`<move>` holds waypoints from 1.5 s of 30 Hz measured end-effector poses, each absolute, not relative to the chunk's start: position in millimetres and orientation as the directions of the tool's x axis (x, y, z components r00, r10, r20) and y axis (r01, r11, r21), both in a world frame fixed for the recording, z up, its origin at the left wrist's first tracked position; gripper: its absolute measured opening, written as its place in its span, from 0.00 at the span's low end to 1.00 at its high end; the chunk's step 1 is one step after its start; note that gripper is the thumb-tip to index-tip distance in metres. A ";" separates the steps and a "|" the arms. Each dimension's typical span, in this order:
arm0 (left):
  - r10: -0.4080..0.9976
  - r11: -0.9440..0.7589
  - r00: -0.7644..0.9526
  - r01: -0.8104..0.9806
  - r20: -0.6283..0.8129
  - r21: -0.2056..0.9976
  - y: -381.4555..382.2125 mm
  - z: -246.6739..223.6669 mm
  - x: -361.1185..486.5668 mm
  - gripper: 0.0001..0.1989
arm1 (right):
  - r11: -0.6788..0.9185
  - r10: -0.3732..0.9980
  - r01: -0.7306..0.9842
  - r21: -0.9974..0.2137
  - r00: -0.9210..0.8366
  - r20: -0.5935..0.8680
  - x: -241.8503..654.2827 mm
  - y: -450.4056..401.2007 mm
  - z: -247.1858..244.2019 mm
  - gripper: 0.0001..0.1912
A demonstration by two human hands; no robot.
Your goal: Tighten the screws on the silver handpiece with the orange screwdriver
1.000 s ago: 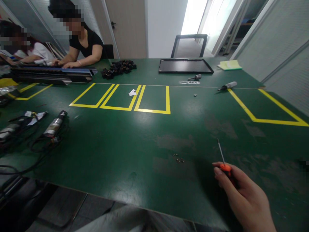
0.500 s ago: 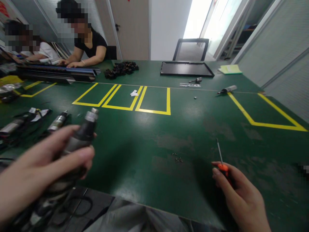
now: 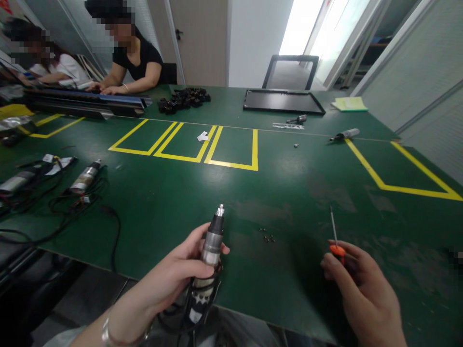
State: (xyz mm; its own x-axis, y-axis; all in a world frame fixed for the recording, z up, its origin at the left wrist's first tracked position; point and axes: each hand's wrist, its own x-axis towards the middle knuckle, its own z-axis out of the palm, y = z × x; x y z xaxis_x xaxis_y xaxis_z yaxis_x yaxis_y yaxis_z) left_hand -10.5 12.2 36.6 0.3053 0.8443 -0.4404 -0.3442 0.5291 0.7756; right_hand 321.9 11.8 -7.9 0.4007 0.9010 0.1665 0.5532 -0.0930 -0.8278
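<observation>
My left hand is wrapped round a silver and black cylindrical tool, its metal tip pointing up and away from me. Below the hand, the tool's taped lower part and a cable hang near the table's front edge. On the right, my right hand holds a screwdriver by its orange and black handle, shaft pointing forward. Between the hands, several small screws lie on the green table.
Two similar tools with tangled cables lie at left. Yellow tape outlines mark the table. Further back are a black pile, a black framed panel, another tool and yellow paper. Two people sit back left.
My left hand has moved right with the cylindrical tool, from the left side towards the middle front, uncovering the cables on the table. My right hand has hardly moved.
</observation>
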 end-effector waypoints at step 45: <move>0.975 0.147 0.132 0.220 -0.179 0.964 12.1 14.9 12.2 0.28 | 0.344 0.931 0.577 -0.741 -0.315 0.187 284.9 1.0 28.5 0.11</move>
State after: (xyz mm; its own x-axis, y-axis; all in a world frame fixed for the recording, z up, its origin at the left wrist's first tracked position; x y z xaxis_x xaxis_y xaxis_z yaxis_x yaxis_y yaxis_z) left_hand 12.2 12.1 14.9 0.1324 0.9749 -0.1788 0.2196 0.1470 0.9644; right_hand 284.9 1.0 28.5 -0.3146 0.9307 0.1866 0.5772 0.3437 -0.7407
